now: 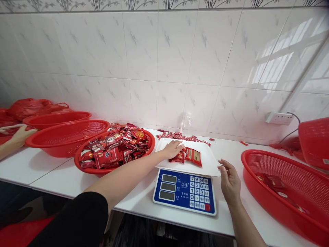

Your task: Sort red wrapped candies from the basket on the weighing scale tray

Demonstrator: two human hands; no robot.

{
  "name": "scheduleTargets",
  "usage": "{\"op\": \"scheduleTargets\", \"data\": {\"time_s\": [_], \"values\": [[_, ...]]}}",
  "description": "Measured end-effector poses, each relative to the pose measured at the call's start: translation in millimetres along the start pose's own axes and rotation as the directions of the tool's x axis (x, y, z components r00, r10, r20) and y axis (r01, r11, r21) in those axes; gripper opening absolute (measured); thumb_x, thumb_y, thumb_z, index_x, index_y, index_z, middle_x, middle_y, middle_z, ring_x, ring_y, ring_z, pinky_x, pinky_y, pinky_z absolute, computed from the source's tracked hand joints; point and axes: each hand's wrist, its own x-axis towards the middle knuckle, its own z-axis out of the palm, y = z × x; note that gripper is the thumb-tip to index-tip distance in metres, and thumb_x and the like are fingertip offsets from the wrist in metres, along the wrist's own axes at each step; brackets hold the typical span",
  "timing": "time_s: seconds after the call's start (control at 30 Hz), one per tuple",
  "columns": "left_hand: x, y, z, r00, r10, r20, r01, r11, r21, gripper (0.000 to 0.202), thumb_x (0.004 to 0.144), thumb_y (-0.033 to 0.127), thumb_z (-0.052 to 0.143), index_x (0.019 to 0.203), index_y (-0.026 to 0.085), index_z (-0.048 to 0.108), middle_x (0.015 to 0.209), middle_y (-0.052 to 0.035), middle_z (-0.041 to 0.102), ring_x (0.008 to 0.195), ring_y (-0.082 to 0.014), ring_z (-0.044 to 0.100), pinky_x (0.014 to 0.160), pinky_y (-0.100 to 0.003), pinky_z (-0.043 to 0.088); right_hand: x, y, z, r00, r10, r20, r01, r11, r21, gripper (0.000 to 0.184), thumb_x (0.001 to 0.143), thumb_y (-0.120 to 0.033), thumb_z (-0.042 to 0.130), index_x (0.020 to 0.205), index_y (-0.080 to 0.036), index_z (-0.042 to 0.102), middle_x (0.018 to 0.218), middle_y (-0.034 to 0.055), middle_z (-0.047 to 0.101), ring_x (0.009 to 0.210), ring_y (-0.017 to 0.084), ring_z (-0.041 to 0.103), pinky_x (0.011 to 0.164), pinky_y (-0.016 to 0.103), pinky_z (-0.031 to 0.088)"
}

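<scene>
My left hand point(172, 150) lies over the white pan point(208, 154) of a digital scale, fingers stretched out above small red-wrapped packets point(179, 157). Just right of its fingertips, a larger red packet with a gold label point(193, 156) rests on the pan. At the pan's right corner is my right hand point(230, 181), its fingers loosely bent and apart, with nothing seen in them; whether it touches the rim I cannot tell. The blue keypad panel point(184, 192) of the scale faces me, its displays dark.
Left of the scale stands a red basket point(152, 145) heaped with wrapped packets, beside other red baskets point(68, 135). Another person's hand point(23, 135) is at far left. On the right, a red basket point(246, 168) holds a few packets. A clear container point(187, 123) stands by the wall.
</scene>
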Motion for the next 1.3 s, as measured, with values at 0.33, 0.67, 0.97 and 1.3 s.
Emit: {"op": "scheduleTargets", "data": {"time_s": [0.33,0.67,0.97,1.3], "values": [[-16.4,53.7,15.6,0.957,0.261,0.131,-0.279,0.949,0.146,0.064,0.084,0.069,0.034,0.138,0.036,0.044,0.152,-0.0022,0.033,0.144,-0.0353,0.006,0.110,-0.062,-0.003,0.4,-0.4,-1.1,1.000,-0.002,-0.002,0.002,1.000,0.004,0.036,0.089,-0.045,0.051,0.115,-0.022,0.058,0.115,0.0098,0.062,0.090,0.022,0.060,0.079,0.040,0.048],[-10.0,23.6,-23.8,0.993,0.109,0.037,-0.105,0.990,-0.099,0.034,0.089,0.048,0.041,0.090,0.024,0.066,0.117,-0.0027,0.064,0.126,-0.0288,0.044,0.107,-0.047,0.029,0.4,-1.9,0.1,1.000,-0.015,-0.010,0.015,1.000,0.003,0.034,0.089,-0.044,0.051,0.115,-0.023,0.058,0.114,0.0088,0.062,0.090,0.021,0.060,0.079,0.039,0.048],[-14.1,27.4,1.8,0.975,-0.217,-0.045,0.215,0.976,-0.041,0.079,0.080,0.076,0.030,0.139,0.025,0.038,0.151,-0.0132,0.031,0.140,-0.0363,0.021,0.107,-0.058,0.021,0.6,-0.9,0.6,1.000,-0.008,0.000,0.008,1.000,0.008,0.033,0.089,-0.043,0.051,0.115,-0.024,0.058,0.114,0.0078,0.062,0.089,0.021,0.060,0.079,0.039,0.048],[-4.8,20.4,-5.3,0.948,0.262,0.179,-0.286,0.950,0.122,0.074,0.082,0.073,0.035,0.139,0.027,0.041,0.144,-0.0091,0.042,0.134,-0.0292,0.034,0.110,-0.045,0.024,-0.6,-0.3,-0.7,1.000,-0.014,-0.003,0.014,1.000,0.009,0.033,0.089,-0.043,0.051,0.116,-0.024,0.058,0.114,0.0076,0.062,0.089,0.020,0.060,0.080,0.039,0.048]]}}
